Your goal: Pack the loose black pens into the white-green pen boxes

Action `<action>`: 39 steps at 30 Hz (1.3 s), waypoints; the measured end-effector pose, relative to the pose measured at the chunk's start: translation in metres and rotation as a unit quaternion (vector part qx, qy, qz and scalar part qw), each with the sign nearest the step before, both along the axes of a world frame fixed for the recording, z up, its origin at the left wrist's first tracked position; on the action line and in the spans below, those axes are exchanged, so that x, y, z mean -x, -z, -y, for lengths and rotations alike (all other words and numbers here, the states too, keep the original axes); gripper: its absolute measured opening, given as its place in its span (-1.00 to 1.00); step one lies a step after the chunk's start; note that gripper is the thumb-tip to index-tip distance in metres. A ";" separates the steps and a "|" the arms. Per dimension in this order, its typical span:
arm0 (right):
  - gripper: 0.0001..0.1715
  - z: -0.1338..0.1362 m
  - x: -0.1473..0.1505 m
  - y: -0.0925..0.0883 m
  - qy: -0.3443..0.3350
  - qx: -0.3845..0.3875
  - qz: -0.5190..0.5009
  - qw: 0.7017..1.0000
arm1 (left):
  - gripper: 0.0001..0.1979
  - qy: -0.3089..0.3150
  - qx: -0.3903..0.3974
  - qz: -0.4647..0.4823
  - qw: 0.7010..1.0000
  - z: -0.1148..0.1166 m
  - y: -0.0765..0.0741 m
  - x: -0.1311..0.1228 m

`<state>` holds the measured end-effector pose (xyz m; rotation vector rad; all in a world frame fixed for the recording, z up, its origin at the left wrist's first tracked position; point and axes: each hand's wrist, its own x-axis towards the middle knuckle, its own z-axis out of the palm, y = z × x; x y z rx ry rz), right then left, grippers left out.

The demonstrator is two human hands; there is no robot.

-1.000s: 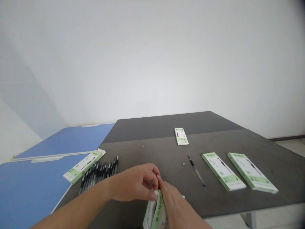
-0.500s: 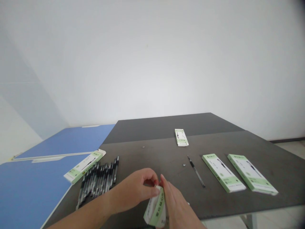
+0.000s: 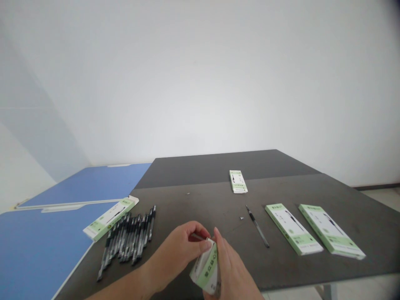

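My right hand (image 3: 233, 273) grips a green and white pen box (image 3: 206, 268) near the table's front edge, with the box's open end pointing up. My left hand (image 3: 181, 250) pinches at that open end, where a thin dark pen tip (image 3: 197, 237) shows between the fingers. A row of several black pens (image 3: 129, 237) lies on the dark table (image 3: 218, 208) just left of my hands. An open pen box (image 3: 109, 216) lies beside that row.
One loose black pen (image 3: 256, 225) and a small cap piece (image 3: 241, 217) lie right of centre. Two closed green boxes (image 3: 293, 228) (image 3: 330, 230) lie at the right, a third (image 3: 238, 181) farther back. A blue table (image 3: 46, 225) adjoins on the left. A white wall stands behind.
The box has tilted and dropped slightly lower in my hands. My left fingers have shifted at its open end, and a pen tip now shows there. The view has tipped a little upward.
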<state>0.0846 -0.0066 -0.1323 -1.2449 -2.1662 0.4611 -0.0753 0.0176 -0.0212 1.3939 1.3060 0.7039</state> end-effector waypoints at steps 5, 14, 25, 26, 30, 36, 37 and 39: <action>0.10 0.000 0.006 -0.001 0.031 -0.021 0.013 0.999 | -0.85 -0.038 -0.082 -0.080 0.993 0.009 0.010 -0.010; 0.16 -0.002 0.016 0.000 0.089 -0.064 -0.002 0.994 | -0.65 0.099 -0.278 -0.172 0.940 0.015 0.020 -0.005; 0.24 -0.004 0.013 -0.001 0.128 -0.126 0.019 0.984 | -0.54 0.124 -0.507 -0.309 0.795 0.025 0.040 0.015; 0.25 -0.004 0.013 0.000 0.128 -0.125 0.018 0.984 | -0.55 0.130 -0.510 -0.316 0.789 0.025 0.039 0.014; 0.27 -0.002 0.011 0.003 0.121 -0.115 0.015 0.986 | -0.52 0.138 -0.485 -0.318 0.803 0.024 0.041 0.015; 0.28 -0.001 0.011 0.006 0.122 -0.125 0.020 0.984 | -0.47 0.146 -0.480 -0.308 0.808 0.024 0.044 0.011; 0.28 -0.002 0.012 0.006 0.125 -0.127 0.015 0.984 | -0.48 0.153 -0.486 -0.310 0.803 0.024 0.042 0.010; 0.26 -0.002 0.013 0.007 0.129 -0.130 0.003 0.983 | -0.49 0.165 -0.487 -0.307 0.800 0.024 0.036 0.008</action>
